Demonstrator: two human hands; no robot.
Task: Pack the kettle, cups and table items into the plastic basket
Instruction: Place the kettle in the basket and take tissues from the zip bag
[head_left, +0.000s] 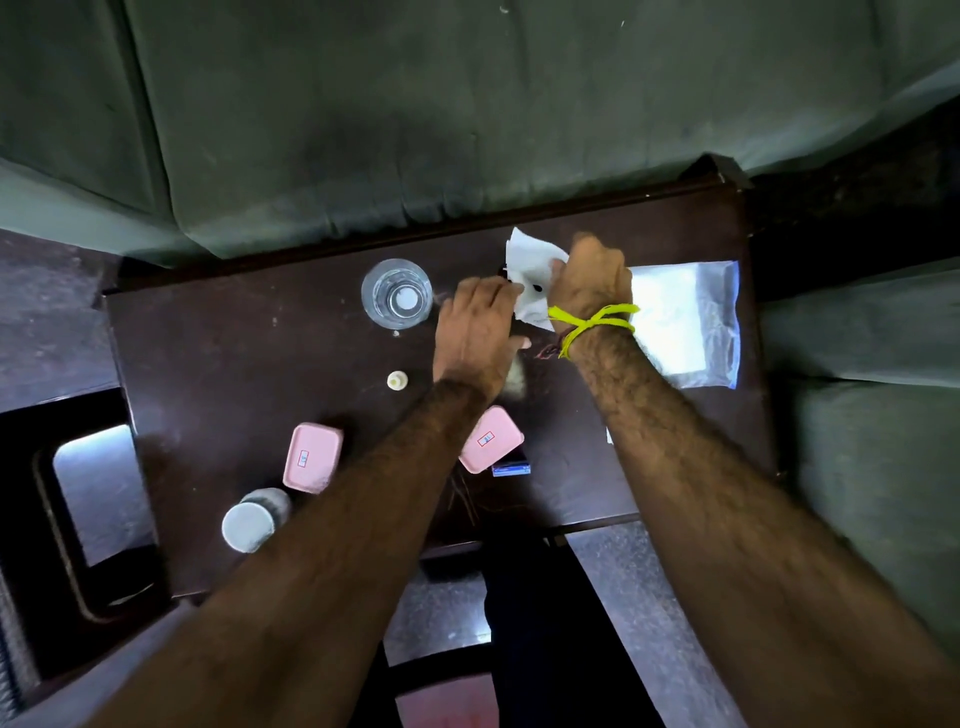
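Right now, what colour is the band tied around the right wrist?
Bright yellow-green; the band is knotted just below the right hand, shown clearly in the head view.

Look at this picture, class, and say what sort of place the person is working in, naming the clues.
Probably a living room at home: a low dark wooden table stands against green sofa cushions, with a drinking glass and pink lidded boxes on it.

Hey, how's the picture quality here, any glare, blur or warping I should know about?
Head view: dim overall, the dark table swallowing detail; bright glare washes out the plastic bag and white tissue; wide-angle warping bends the table edges and stretches the forearms; the grey-lidded jar looks soft.
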